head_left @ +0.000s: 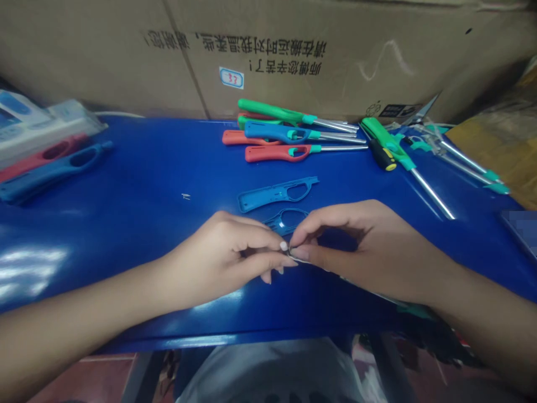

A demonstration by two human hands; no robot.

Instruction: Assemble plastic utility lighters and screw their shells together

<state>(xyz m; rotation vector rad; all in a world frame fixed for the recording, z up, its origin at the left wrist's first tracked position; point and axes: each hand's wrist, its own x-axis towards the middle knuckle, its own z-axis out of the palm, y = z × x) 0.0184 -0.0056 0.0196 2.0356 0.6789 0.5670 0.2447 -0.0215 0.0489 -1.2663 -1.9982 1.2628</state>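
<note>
My left hand (235, 249) and my right hand (364, 240) meet over the front of the blue table, fingertips almost touching. Both are closed in a pinch around a small part; a thin pale wire (300, 259) shows at the right fingertips. What the left fingers grip is mostly hidden. Under my right palm runs a slim rod with a teal piece (413, 309), largely covered by the hand. Just beyond the fingers lie two blue lighter shell halves, one hollow side up (262, 198), the nearer one (279, 223) partly behind my hands.
Several long-necked lighters (277, 153) lie at the back, beside a black-and-yellow screwdriver (384, 155). Bare metal-tube lighter parts (465, 159) sit at right. Small screws (185, 196) lie left of centre. Red and blue shells (54, 170) rest far left. A cardboard box (268, 56) stands behind.
</note>
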